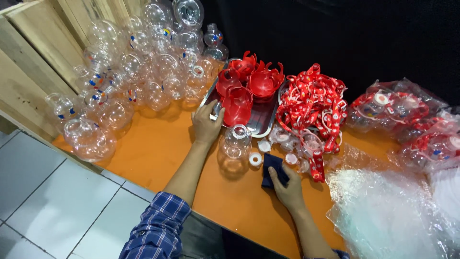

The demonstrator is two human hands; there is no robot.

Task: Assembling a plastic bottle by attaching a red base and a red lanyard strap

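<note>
Orange bench (158,153): smooth, glossy top. Landmark is the metal tray (261,120), a shallow rectangular steel pan holding red plastic crown-shaped holders (249,81). Left of the tray, a heap of clear round globes (139,72). Right of it, tangled red printed straps (311,98). Just below the tray stands 1 clear round bottle (235,141). Left hand (207,123) rests on the tray's near-left corner, fingers curled over a red holder. Right hand (286,188), below the tray, presses flat on a dark blue cloth (274,170), fingers extended.
</note>
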